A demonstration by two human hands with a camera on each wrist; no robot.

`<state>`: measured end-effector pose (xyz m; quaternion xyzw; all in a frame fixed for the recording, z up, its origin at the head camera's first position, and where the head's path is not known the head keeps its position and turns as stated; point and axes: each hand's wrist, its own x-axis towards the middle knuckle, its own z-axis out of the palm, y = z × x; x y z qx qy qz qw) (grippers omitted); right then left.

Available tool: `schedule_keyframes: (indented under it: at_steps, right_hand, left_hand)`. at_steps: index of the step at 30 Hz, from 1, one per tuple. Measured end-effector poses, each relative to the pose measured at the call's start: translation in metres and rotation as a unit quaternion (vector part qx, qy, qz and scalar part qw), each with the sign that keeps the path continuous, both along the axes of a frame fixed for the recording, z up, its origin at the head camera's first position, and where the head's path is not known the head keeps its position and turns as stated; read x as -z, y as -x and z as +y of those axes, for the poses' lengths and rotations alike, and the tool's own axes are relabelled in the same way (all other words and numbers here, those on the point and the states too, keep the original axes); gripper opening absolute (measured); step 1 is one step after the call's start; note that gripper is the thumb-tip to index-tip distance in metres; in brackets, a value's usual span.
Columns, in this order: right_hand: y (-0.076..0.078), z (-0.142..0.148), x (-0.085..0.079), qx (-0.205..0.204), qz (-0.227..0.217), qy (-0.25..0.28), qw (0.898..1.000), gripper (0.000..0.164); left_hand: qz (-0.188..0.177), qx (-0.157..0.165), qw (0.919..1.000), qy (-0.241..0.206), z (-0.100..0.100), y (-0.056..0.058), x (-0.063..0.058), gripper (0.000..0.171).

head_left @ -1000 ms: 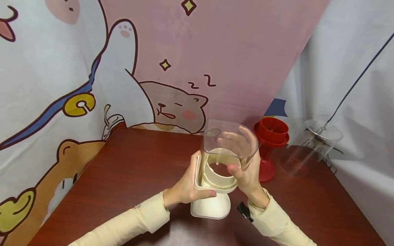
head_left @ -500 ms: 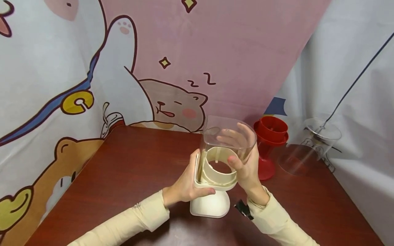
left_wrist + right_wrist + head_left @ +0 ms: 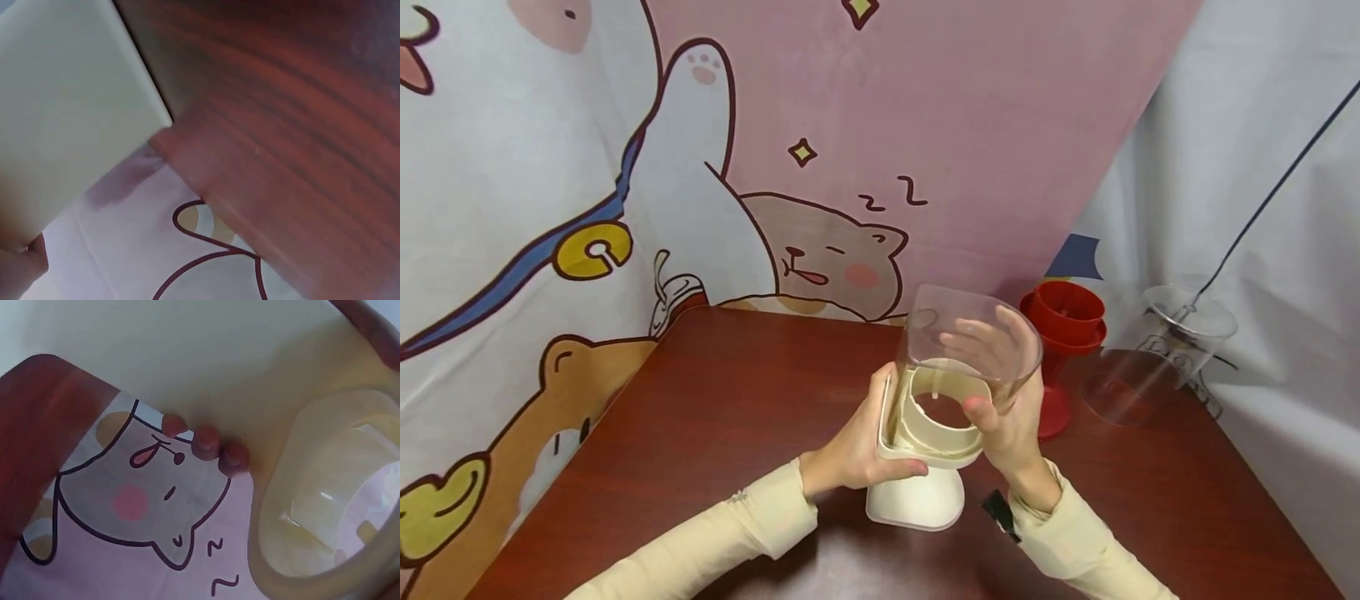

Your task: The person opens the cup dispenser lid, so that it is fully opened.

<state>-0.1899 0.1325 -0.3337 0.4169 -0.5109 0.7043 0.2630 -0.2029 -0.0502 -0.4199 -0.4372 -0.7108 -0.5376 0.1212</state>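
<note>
Two hands and two sleeves showed at lower centre. From centre to right were one cream stand, one red stand, two clear tubs; below, one table.

From far away, I am seeing smooth plastic on the cream stand. The see-through cup is shining like clear plastic or glass. The red cup is looking like plastic, the bench like shiny wood, the wall sheet like wrinkly cloth.
</note>
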Motion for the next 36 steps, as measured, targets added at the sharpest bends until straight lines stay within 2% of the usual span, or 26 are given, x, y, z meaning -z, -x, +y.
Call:
schedule_keyframes:
  at_steps: [5,12,18,23,28,31,36]
  right_hand:
    - [-0.001,0.000,-0.009,0.000,-0.009,-0.043,0.999,0.087]
    - [0.001,0.001,-0.018,-0.011,-0.056,-0.086,0.995,0.090]
    - [0.005,0.002,-0.014,-0.017,-0.051,-0.068,0.996,0.090]
    - [0.004,0.003,-0.007,0.009,-0.040,-0.058,0.997,0.089]
    - [0.000,0.004,0.000,0.006,-0.021,-0.020,1.000,0.086]
    - [-0.002,0.003,0.002,-0.007,-0.012,0.000,1.000,0.087]
    - [-0.003,0.002,-0.001,-0.002,0.000,0.005,1.000,0.088]
  left_hand:
    - [0.001,0.018,0.9998,0.003,0.000,0.003,-0.002,0.115]
    - [0.012,-0.011,0.9998,0.014,-0.003,0.002,-0.002,0.112]
    - [-0.012,0.005,0.9999,-0.003,-0.001,0.000,-0.002,0.123]
    - [-0.023,-0.013,0.9996,0.007,0.000,-0.002,0.000,0.119]
    - [-0.021,-0.016,0.9995,0.014,0.000,-0.002,0.003,0.119]
    - [-0.014,-0.008,0.9998,0.010,0.001,-0.001,0.003,0.119]
    - [0.001,0.012,0.9999,0.002,0.001,0.003,0.001,0.116]
